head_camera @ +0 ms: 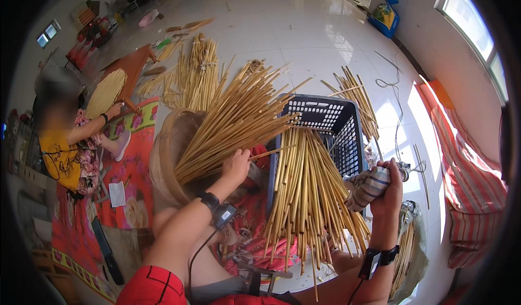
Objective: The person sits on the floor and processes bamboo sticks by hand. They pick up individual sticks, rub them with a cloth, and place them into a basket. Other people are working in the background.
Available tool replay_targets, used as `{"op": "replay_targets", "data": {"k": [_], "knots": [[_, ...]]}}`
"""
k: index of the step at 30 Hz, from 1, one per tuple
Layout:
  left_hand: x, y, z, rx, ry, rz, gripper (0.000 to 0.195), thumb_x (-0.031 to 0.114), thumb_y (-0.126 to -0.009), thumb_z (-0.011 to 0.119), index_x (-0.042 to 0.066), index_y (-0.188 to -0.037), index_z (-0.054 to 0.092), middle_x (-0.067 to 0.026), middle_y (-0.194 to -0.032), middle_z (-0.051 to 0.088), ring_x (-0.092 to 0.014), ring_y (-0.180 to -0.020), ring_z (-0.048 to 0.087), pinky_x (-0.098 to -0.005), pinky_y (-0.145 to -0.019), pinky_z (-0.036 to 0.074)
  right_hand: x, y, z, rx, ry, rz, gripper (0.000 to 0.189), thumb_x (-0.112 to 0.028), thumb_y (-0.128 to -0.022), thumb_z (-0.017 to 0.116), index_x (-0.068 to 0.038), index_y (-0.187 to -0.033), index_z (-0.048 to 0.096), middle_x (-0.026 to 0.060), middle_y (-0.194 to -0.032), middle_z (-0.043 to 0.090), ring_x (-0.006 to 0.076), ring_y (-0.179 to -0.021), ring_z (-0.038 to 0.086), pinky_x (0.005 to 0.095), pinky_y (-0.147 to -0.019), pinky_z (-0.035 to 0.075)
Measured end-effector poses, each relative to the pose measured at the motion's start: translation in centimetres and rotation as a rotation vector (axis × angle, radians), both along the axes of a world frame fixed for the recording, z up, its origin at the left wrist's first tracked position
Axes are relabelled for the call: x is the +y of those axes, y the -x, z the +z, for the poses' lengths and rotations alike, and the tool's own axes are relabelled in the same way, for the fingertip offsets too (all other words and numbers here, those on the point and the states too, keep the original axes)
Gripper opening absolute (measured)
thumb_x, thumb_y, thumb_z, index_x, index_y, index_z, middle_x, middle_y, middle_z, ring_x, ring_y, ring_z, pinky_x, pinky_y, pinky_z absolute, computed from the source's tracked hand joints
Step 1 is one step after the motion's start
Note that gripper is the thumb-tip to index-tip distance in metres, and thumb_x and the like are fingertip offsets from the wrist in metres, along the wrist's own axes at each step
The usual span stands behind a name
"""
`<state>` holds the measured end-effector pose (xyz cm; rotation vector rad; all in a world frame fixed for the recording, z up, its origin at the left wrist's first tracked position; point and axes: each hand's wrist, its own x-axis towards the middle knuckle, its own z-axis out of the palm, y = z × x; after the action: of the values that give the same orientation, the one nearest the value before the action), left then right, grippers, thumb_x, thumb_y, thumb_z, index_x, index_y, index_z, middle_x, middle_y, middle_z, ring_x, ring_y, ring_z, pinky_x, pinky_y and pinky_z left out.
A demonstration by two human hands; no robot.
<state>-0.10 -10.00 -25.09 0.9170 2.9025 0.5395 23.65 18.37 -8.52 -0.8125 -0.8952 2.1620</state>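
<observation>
My left hand [236, 167] grips the end of a single plant stalk [270, 152], which points to the right over the edge of a dark plastic crate [355, 119]. Many yellow stalks [303, 182] lie fanned across the crate, their ends towards my lap. My right hand [386, 191] is closed around a bunched checked cloth [368, 187] at the right of the crate. To the left, a woven basket [163, 154] holds a thick sheaf of brownish stalks [240, 113], leaning to the upper right.
A co-worker [67, 154] sits at the left by a wooden bench [132, 70] with a round pale woven piece [108, 91]. Tied stalk bundles [199, 72] and loose stalks [358, 97] lie on the tiles. A large knife [106, 250] rests at lower left; a cord [398, 113] trails at right.
</observation>
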Motion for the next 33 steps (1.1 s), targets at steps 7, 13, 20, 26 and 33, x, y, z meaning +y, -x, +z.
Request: {"op": "replay_targets", "data": {"k": [7,13,20,26,33], "knots": [[1.9,0.2,1.4,0.251,-0.056,-0.050,0.010,0.012,-0.085,0.054,0.008,-0.092,0.050,-0.0131,-0.088,0.057,-0.035,-0.082,0.056,-0.0443,-0.070,0.045,-0.8,0.1,-0.2,0.010,0.039,0.066,0.021,-0.027,-0.093,0.053,-0.008,-0.084,0.055,0.0056,-0.083,0.062,0.0165,-0.074,0.061,0.0304,-0.066,0.051],[4.9,-5.5,9.3,0.271,-0.552,-0.464,0.025,0.003,-0.081,0.058,0.007,-0.105,0.052,-0.0107,-0.082,0.053,-0.032,-0.077,0.056,-0.0396,-0.068,0.046,-5.4,1.4,-0.4,-0.107,-0.071,0.276,0.023,-0.021,-0.094,0.052,-0.002,-0.105,0.056,0.0096,-0.101,0.063,0.0165,-0.086,0.061,0.0316,-0.073,0.052],[5.5,-10.4,11.1,0.044,-0.587,-0.666,0.031,0.004,-0.083,0.059,0.009,-0.112,0.051,-0.0095,-0.079,0.053,-0.029,-0.068,0.059,-0.0374,-0.058,0.048,-9.1,1.4,-0.2,-0.058,-0.180,0.329,0.030,-0.020,-0.093,0.054,0.002,-0.113,0.056,0.0109,-0.104,0.062,0.0166,-0.093,0.060,0.0304,-0.080,0.049],[4.2,-9.0,11.2,-0.554,-0.341,-0.642,0.030,0.021,-0.093,0.048,0.008,-0.118,0.040,-0.0167,-0.088,0.060,-0.035,-0.079,0.061,-0.0432,-0.068,0.047,-1.2,0.5,0.1,0.002,-0.016,-0.095,0.029,-0.031,-0.094,0.052,-0.003,-0.092,0.061,0.0083,-0.089,0.064,0.0160,-0.079,0.061,0.0302,-0.070,0.051],[3.6,-7.8,11.5,-0.673,-0.249,-0.694,0.022,0.018,-0.094,0.045,0.002,-0.105,0.053,-0.0191,-0.088,0.061,-0.035,-0.083,0.061,-0.0380,-0.073,0.047,2.3,-1.1,0.1,0.096,-0.036,-0.214,0.029,-0.032,-0.095,0.048,-0.004,-0.103,0.053,0.0128,-0.101,0.062,0.0236,-0.092,0.059,0.0382,-0.082,0.050]]}}
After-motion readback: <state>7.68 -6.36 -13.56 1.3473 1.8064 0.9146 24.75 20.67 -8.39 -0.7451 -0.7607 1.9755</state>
